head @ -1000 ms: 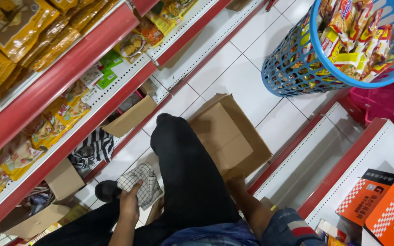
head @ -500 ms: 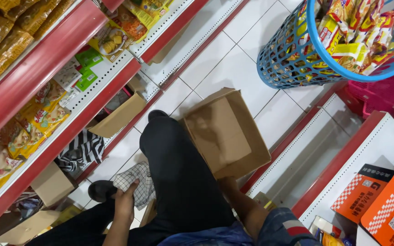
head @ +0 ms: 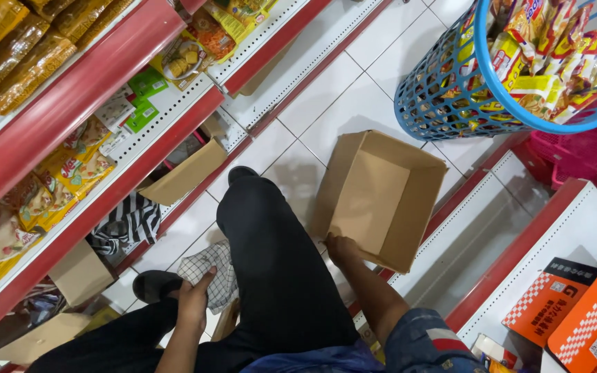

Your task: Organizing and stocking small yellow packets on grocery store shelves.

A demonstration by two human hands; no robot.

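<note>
1. We look down at our own legs in black trousers (head: 278, 276), crouched on the white tiled floor (head: 354, 90) of a shop aisle.
2. Our right hand (head: 340, 249) is closed on the near edge of an open cardboard box (head: 374, 197), which lies empty on the floor at about 1 o'clock from our knee, its opening facing up.
3. Our left hand (head: 193, 300) rests flat with fingers spread on a checked cloth (head: 215, 273) at about 9 o'clock from our lap; we think it presses rather than grips, though the fingertips are partly hidden.
4. Just beside that hand lies a black sandal (head: 153, 284).
5. At 2 o'clock stands a blue mesh basket (head: 450, 97) heaped with yellow snack packets (head: 540, 62).
6. At 10 o'clock run red-edged shelves (head: 98, 76) with bagged snacks, and a striped cloth (head: 127, 224) lies beneath them.
7. At 4 o'clock sit orange cartons (head: 568, 318) on a white shelf.
</note>
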